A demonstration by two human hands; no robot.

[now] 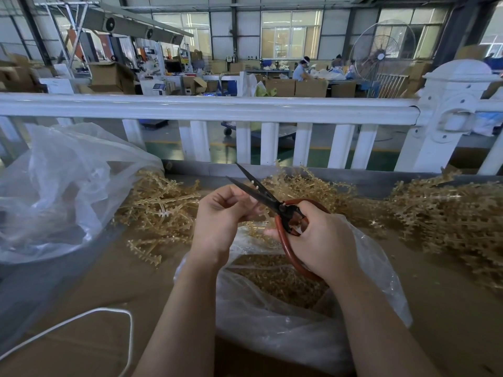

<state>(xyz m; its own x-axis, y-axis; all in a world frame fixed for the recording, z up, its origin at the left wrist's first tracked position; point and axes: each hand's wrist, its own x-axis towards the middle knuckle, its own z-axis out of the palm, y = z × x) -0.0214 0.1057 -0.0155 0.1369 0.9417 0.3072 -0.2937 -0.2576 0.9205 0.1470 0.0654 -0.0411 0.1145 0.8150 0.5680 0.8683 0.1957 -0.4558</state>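
Observation:
My right hand (321,238) grips the red handles of a pair of scissors (261,194), whose black blades stand parted and point up and left. My left hand (220,213) pinches a small pale plastic piece (261,213) right at the blades. Directly below my hands lies an open clear plastic bag (285,322) holding several small tan cut pieces (280,278).
Heaps of tan plastic sprues lie on the brown table at left (160,210), behind the hands (304,183) and at right (449,216). A big crumpled clear bag (60,191) sits far left. A white cord (81,319) loops near the front. A white railing (217,108) borders the table's far side.

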